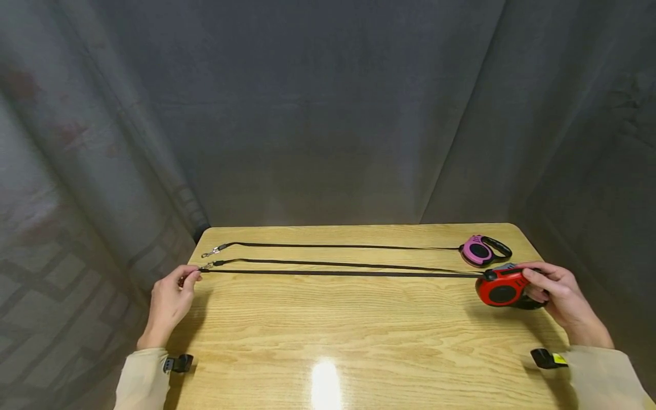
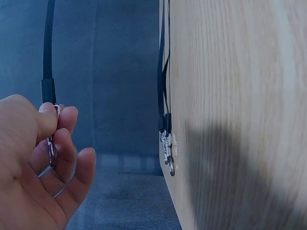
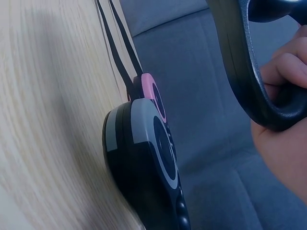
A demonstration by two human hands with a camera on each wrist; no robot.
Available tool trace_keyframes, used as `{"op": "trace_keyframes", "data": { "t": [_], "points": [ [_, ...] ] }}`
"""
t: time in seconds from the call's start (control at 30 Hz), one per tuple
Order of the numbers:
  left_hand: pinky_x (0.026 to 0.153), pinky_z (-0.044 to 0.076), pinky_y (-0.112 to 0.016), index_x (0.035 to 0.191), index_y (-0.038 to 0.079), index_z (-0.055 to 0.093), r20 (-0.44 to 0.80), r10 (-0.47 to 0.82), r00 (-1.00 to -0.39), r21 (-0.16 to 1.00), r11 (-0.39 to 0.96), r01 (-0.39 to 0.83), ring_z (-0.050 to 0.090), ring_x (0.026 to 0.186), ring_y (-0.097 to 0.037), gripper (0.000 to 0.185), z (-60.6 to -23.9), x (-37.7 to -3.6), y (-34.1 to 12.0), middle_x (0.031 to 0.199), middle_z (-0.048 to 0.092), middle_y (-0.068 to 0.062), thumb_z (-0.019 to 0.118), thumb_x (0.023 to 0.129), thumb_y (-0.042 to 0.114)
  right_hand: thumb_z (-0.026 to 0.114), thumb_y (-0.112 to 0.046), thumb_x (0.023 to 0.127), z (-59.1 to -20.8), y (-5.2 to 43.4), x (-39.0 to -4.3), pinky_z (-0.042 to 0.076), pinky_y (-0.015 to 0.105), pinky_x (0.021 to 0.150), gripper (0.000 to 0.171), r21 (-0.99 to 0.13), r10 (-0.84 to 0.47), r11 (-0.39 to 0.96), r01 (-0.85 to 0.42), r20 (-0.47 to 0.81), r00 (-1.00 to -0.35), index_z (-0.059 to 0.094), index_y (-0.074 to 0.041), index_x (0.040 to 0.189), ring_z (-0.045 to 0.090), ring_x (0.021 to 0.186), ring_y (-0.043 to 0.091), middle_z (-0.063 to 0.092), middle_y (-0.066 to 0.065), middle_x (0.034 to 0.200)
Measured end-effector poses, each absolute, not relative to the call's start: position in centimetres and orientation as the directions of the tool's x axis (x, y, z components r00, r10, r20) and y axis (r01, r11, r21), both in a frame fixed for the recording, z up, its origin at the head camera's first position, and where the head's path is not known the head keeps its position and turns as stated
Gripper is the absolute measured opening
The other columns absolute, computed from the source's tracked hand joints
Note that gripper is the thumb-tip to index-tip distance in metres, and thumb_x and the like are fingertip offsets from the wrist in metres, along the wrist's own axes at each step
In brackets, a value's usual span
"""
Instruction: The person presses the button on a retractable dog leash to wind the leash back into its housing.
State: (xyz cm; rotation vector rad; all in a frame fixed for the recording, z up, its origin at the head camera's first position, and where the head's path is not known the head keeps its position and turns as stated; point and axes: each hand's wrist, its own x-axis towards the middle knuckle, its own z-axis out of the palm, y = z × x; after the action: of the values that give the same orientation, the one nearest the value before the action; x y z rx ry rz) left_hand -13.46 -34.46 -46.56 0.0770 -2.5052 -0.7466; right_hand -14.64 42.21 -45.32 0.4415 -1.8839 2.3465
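While the wooden table [image 1: 359,319] gives me plenty of room, I have the red retractable leash [image 1: 502,289] stretched almost its whole width, and that tension is where trouble could start. My right hand [image 1: 561,296] is wrapped around the red housing's black handle [image 3: 254,81] at the right edge of the table; my left hand [image 1: 169,302] pinches the metal clip [image 2: 52,143] at the end of the red leash's strap [image 1: 338,274], between thumb and curled fingers, just off the left edge.

If my pinch slackens, I judge the spring would whip the strap and clip back toward my right hand (a small metal clip flying at fingers is no joke). The pull could also drag the housing sideways if my right grip loosens.

Just beyond lie two more straps: the pink leash [image 1: 479,251] with its line along the far edge, and a grey and black leash [image 3: 148,163] sitting right behind the red one. A recoiling strap could snag the neighbouring clips [image 2: 167,148] resting at the table's left edge, tangling all three.
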Motion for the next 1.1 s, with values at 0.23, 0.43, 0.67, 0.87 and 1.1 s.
{"op": "trace_keyframes", "data": {
  "t": [0.23,0.43,0.67,0.87,1.1],
  "points": [
    [0.067,0.037,-0.015,0.106,0.005,0.076,0.475,-0.188,-0.86,0.522,0.847,0.103,0.051,0.075,0.008,0.01,-46.6,-13.5,-34.4,0.09,0.078,-0.009,0.067,0.104,0.009,0.039,0.015,0.105,-45.4,41.9,-14.9,0.012,0.036,0.053,0.049,-0.938,-0.109,-0.237,-0.253,0.284,-0.953,0.082,-0.009,0.108,0.015,0.058,0.025,0.063,-0.008,0.073],
    [0.068,0.037,-0.015,0.104,0.006,0.076,0.474,-0.187,-0.86,0.52,0.848,0.102,0.051,0.075,0.007,0.009,-46.7,-13.5,-34.3,0.089,0.078,-0.008,0.068,0.104,0.008,0.039,0.015,0.105,-45.4,41.4,-14.9,0.013,0.036,0.053,0.049,-0.937,-0.123,-0.235,-0.26,0.294,-0.948,0.081,-0.009,0.109,0.015,0.058,0.025,0.066,-0.006,0.075],
    [0.067,0.037,-0.014,0.105,0.004,0.076,0.49,-0.18,-0.853,0.523,0.844,0.123,0.05,0.075,0.01,0.009,-46.7,-13.5,-34.3,0.089,0.078,-0.009,0.068,0.103,0.007,0.038,0.016,0.105,-45.4,41.2,-15.0,0.013,0.035,0.054,0.05,-0.934,-0.137,-0.252,-0.254,0.295,-0.946,0.081,-0.01,0.109,0.015,0.059,0.024,0.072,-0.006,0.084],
    [0.067,0.037,-0.015,0.105,0.005,0.076,0.474,-0.183,-0.861,0.527,0.842,0.111,0.05,0.074,0.007,0.009,-46.7,-13.5,-34.3,0.089,0.078,-0.009,0.067,0.104,0.008,0.039,0.016,0.105,-45.5,41.0,-15.1,0.013,0.035,0.053,0.049,-0.934,-0.143,-0.244,-0.26,0.3,-0.943,0.081,-0.009,0.109,0.015,0.058,0.024,0.072,-0.006,0.083],
    [0.067,0.037,-0.014,0.105,0.005,0.076,0.474,-0.176,-0.863,0.526,0.843,0.117,0.05,0.076,0.009,0.009,-46.8,-13.4,-34.0,0.09,0.078,-0.009,0.068,0.104,0.008,0.039,0.016,0.105,-45.6,40.8,-15.3,0.012,0.036,0.053,0.05,-0.942,-0.162,-0.227,-0.249,0.289,-0.944,0.081,-0.011,0.109,0.015,0.058,0.025,0.072,-0.007,0.083]
  ]
}}
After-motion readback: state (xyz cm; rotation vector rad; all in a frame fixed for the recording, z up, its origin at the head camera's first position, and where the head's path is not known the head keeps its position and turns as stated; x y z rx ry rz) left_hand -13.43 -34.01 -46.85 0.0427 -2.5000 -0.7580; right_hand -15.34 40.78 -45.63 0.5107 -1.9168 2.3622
